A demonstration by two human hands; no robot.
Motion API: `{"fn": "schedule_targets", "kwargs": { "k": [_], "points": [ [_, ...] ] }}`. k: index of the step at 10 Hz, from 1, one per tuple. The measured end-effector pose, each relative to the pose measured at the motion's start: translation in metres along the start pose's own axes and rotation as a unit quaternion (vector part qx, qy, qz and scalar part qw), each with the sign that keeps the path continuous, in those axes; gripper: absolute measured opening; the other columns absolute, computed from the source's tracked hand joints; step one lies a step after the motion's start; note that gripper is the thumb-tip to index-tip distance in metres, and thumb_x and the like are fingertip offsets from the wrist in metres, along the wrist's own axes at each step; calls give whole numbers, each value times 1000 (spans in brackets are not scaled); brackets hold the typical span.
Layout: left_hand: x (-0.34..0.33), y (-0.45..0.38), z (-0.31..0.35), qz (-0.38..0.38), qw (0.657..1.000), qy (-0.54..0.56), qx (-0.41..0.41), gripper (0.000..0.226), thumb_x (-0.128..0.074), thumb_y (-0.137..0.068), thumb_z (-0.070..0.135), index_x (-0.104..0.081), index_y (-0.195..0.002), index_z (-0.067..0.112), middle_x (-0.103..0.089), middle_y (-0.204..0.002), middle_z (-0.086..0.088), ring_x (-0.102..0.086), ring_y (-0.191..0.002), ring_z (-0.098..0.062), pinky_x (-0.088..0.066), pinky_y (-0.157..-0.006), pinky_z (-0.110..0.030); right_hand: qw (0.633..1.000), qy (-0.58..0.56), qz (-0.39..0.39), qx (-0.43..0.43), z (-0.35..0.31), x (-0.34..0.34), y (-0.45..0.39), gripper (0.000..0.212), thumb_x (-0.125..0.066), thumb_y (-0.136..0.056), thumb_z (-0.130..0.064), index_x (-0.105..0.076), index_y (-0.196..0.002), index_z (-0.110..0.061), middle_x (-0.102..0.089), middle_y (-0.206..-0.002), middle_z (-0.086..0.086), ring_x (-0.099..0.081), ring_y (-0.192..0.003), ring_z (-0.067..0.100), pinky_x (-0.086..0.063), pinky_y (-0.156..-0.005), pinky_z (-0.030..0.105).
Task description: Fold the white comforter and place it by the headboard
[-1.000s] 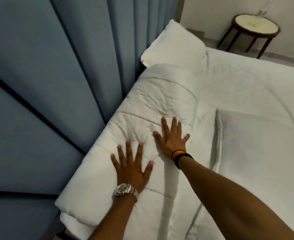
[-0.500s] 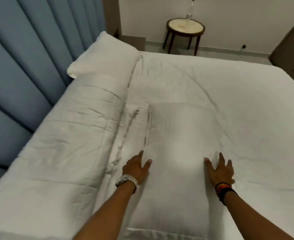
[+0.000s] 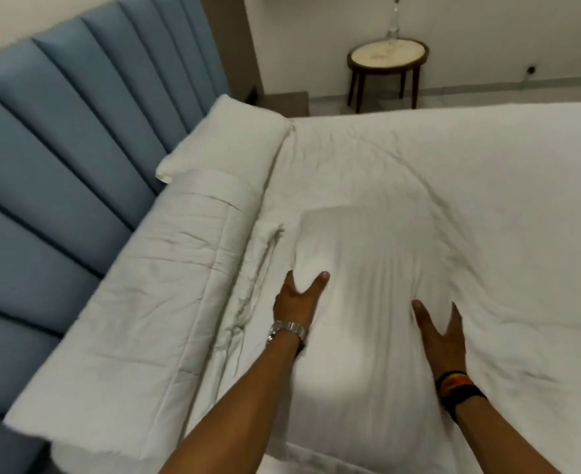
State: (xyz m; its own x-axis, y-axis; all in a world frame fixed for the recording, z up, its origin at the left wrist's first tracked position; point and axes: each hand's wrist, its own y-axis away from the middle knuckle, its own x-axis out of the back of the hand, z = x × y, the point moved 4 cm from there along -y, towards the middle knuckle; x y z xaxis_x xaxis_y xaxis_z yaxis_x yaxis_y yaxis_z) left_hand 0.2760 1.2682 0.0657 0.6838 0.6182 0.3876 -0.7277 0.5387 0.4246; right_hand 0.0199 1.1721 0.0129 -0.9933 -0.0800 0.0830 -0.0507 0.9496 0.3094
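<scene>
The folded white comforter lies as a long thick strip along the blue padded headboard, on the left side of the bed. Both of my hands are off it, on a white pillow lying in the middle of the bed. My left hand, with a watch on its wrist, grips the pillow's left side, thumb on top. My right hand, with dark wristbands, grips its right side the same way. The pillow bulges between them.
A second white pillow rests against the headboard beyond the comforter's far end. The white sheet covers the rest of the bed. Past the bed stands a round side table with a bottle on it.
A second ago both hands pressed flat on the comforter. They moved right onto the middle pillow and now clasp its sides. My view has swung right and up.
</scene>
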Motion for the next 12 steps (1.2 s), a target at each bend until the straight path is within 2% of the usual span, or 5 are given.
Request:
{"fn": "schedule_targets", "kwargs": {
  "k": [2, 4, 6, 9, 12],
  "points": [
    [135, 17, 106, 89, 983, 32, -158, 50, -80, -80, 58, -65, -123, 39, -62, -96, 30, -64, -107, -4, -40, -71, 0, 993, -72, -33, 85, -110, -89, 45, 96, -79, -75, -65, -36, -156, -36, -48, -151, -13, -49, -136, 12, -36, -115, 31],
    [333, -9, 134, 148, 970, -117, -152, 89, -52, -67, 96, -61, -135, 38, -67, -127, 11, -64, -118, -23, -48, -94, -34, 986, -72, -103, 105, -162, -225, 139, 95, -78, -81, -59, -27, -158, -37, -50, -146, -10, -51, -129, 13, -35, -111, 26],
    [454, -81, -3, 140, 945, -296, 14, 118, -26, -67, 103, -34, -159, 29, -37, -161, -13, -38, -144, -41, -36, -116, -53, 962, 101, -252, -44, -66, -354, 214, 135, -63, -48, -95, -10, -161, -43, -42, -158, 8, -46, -140, 33, -38, -113, 38],
    [439, -162, -108, 153, 870, -369, -290, 62, -18, -104, 59, -10, -163, 40, -2, -172, 9, 4, -158, -15, -3, -127, -48, 834, 418, -138, 332, -65, -477, 197, 91, -35, -86, -87, 5, -159, -51, 23, -169, -4, 22, -155, 19, 13, -120, 60],
    [439, -146, -84, 116, 884, -380, -247, 68, -13, -101, 67, -6, -163, 40, -5, -172, 7, -1, -158, -19, -2, -127, -48, 836, 425, -224, 264, -74, -471, 195, 87, -32, -85, -90, 3, -157, -55, 15, -170, -9, 16, -156, 15, 15, -120, 62]
  ]
}}
